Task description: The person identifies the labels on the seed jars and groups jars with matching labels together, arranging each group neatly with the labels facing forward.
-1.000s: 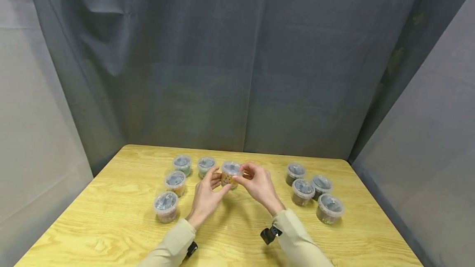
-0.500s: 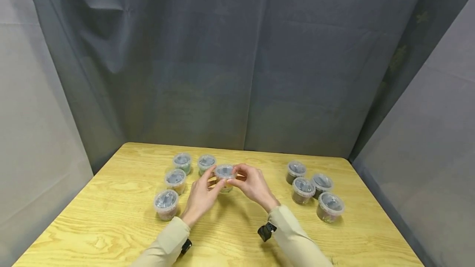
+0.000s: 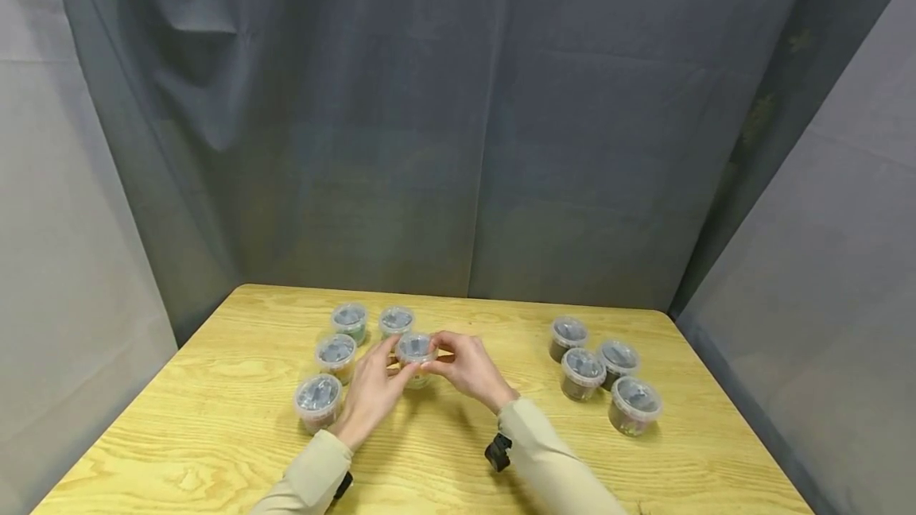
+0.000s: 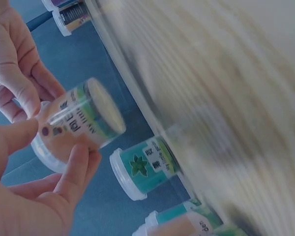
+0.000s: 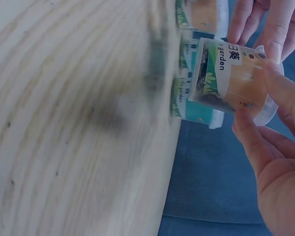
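Note:
A small clear plastic tub (image 3: 417, 346) with a lid and an orange, green and white label is held between both hands above the table. My left hand (image 3: 372, 392) grips its left side with thumb and fingers. From the right, my right hand (image 3: 468, 368) pinches it near the lid rim. In the left wrist view the tub (image 4: 69, 123) hangs clear of the tabletop, its base toward the wood. The right wrist view shows dark contents near the base of the tub (image 5: 241, 76). Just behind it stands a green-labelled tub (image 3: 396, 319).
On the left stand another green tub (image 3: 349, 320), an orange one (image 3: 336, 354) and a pinkish one (image 3: 318, 400). Several dark-filled tubs (image 3: 583, 372) cluster on the right. A grey curtain (image 3: 386, 141) hangs behind the wooden table (image 3: 179, 427).
Both hands have carried the tub leftward and a little nearer, toward the group on the left. The right hand's grip has shifted slightly. The other tubs stay put.

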`<state>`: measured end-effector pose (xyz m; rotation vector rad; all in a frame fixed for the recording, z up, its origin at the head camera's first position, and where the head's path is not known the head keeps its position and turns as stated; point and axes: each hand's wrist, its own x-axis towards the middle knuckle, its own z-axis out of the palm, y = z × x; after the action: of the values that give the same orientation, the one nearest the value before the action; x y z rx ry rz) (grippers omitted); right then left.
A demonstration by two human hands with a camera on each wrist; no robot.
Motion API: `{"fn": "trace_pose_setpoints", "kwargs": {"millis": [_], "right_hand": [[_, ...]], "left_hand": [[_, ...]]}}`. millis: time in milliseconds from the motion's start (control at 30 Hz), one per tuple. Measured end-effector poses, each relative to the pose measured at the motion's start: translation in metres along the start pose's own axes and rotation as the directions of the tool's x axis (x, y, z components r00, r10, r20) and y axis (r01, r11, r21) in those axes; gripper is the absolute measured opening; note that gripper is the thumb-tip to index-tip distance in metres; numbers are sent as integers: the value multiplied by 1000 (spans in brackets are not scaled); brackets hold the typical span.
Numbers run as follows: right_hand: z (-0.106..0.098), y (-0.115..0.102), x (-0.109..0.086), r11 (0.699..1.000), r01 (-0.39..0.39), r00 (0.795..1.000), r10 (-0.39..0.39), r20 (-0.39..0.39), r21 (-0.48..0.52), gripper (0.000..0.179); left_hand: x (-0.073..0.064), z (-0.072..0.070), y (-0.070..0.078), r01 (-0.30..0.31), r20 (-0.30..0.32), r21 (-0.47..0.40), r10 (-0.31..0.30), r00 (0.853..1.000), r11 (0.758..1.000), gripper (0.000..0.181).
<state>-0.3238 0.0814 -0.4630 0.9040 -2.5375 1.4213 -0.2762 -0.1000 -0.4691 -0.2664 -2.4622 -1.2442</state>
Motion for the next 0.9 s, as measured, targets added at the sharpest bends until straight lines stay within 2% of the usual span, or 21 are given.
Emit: {"fn": "trace_pose_setpoints", "kwargs": {"millis": [167, 400, 567, 900], "right_hand": [[10, 6, 3, 1000, 9, 999, -10, 33, 17, 15], [19, 8, 8, 997, 58, 995, -62, 75, 51, 16], [26, 10, 14, 998, 51, 994, -55, 99, 37, 16], [36, 12, 23, 998, 28, 990, -35, 135, 53, 14]], "left_hand": [[-2, -3, -5, 10, 1, 96, -10, 1000, 995, 55], [-2, -4, -14, -23, -21, 168, 27, 999, 986, 49], [0, -6, -15, -38, -40, 221, 48, 998, 975, 39], [5, -9, -18, -41, -33, 340, 56, 998, 939, 51]]}}
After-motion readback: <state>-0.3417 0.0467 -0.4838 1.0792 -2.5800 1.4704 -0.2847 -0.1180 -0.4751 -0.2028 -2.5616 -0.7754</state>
